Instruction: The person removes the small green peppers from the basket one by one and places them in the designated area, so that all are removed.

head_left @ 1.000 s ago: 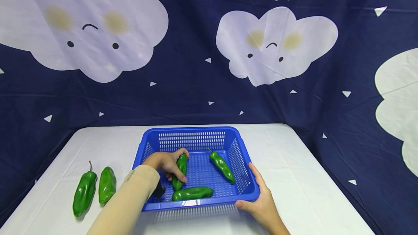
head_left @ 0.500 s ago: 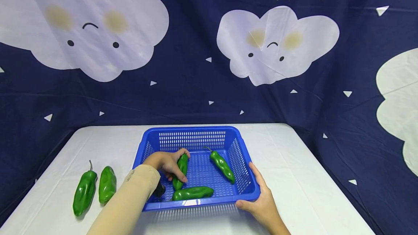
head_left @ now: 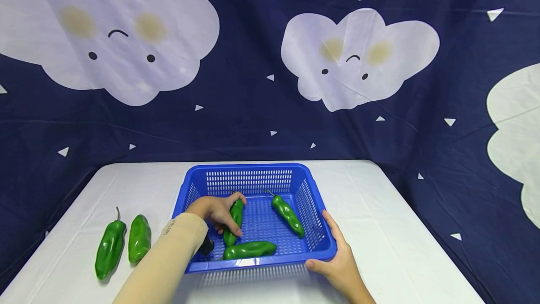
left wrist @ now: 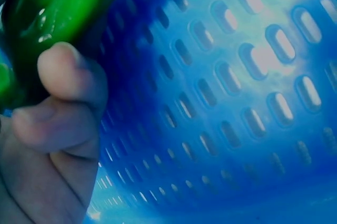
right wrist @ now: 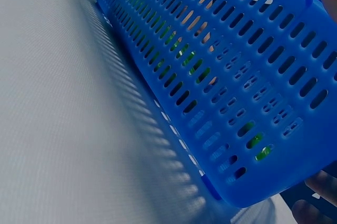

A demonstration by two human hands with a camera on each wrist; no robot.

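Inside the blue plastic basket [head_left: 274,261], my left hand [head_left: 219,212] grips a long green pepper [head_left: 237,215] near the left wall. In the left wrist view, curled fingers [left wrist: 68,77] lie against the pepper's glossy side [left wrist: 63,3]. My right hand [head_left: 337,262] holds the basket's front right corner, thumb at the front and fingers along the right side. A second green pepper [head_left: 250,250] lies along the front wall, and a third [head_left: 288,216] slants on the right of the basket floor. The right wrist view shows the slotted outer wall [right wrist: 231,50], with green visible through it.
Two more green peppers, one with a long stem [head_left: 110,250] and one without a visible stem [head_left: 139,239], lie on the white table [head_left: 392,247] left of the basket. A dark blue cloud-print curtain [head_left: 249,121] hangs behind the table.
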